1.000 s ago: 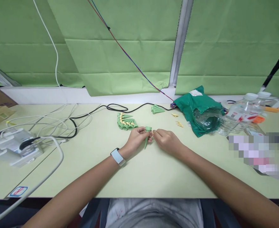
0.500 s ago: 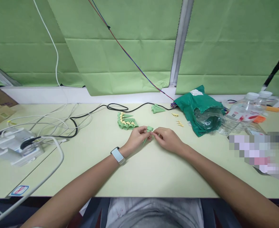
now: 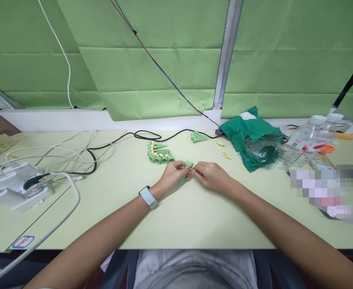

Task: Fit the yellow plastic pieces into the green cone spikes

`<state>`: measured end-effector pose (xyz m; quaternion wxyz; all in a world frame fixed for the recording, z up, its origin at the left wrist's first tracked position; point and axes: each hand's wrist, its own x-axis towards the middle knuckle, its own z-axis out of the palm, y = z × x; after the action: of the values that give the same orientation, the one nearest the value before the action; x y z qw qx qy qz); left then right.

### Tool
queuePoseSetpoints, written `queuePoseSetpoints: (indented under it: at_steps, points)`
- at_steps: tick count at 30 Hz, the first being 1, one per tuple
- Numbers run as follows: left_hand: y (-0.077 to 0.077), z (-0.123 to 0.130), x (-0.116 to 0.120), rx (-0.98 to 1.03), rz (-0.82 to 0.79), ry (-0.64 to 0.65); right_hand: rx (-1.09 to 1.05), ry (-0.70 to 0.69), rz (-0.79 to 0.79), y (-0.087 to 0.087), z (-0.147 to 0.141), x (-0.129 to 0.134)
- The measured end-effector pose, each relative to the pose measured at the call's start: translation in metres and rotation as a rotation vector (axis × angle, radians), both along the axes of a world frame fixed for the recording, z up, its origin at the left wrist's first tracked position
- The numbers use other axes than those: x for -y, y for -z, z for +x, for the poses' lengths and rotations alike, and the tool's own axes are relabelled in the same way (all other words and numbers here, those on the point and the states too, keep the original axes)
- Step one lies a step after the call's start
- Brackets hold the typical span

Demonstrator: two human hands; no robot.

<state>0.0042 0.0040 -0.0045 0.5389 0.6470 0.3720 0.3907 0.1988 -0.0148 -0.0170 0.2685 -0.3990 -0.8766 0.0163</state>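
Observation:
My left hand [image 3: 173, 175] is closed round a green cone [image 3: 189, 164], whose wide end points up and whose tip slants down to the left. Against it, my right hand [image 3: 209, 175] pinches a small piece at the cone's side; fingertips mostly hide this piece. Just beyond my left hand lies a cluster of green cones [image 3: 164, 159] with yellow parts on them. Farther back rests a smaller bunch of plain green cones [image 3: 198, 137]. Small yellow pieces [image 3: 227, 155] lie to its right on the table.
A green plastic bag [image 3: 248, 138] and clear bottles [image 3: 305, 140] stand at the right, beside a blurred flat object [image 3: 321, 192]. White adapters [image 3: 21, 186] and tangled cables occupy the left. A black cable [image 3: 148, 135] runs along the back of the table [image 3: 194, 224].
The view has shifted very slightly. Both hands stay together at the cone, with hardly any visible movement of the fingers.

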Motion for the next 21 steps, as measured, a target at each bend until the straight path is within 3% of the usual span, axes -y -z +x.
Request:
queuePoseSetpoints:
  at_steps: [5,8,15,21]
  points:
    - [0.0007,0.0009,-0.0017,-0.009,-0.001,-0.015,0.043,0.112,0.103,0.0064,-0.0040,0.0002]
    - [0.0031,0.0004,-0.0033,0.004,0.034,-0.013,-0.052,0.146,0.032,0.0045,-0.0046,0.0013]
    - [0.0024,0.0001,-0.0026,-0.040,0.059,0.006,-0.127,0.084,-0.163,0.0004,-0.0024,0.0013]
    - [0.0029,0.0004,-0.0026,-0.070,0.077,0.001,-0.123,0.209,-0.031,0.0054,-0.0086,0.0036]
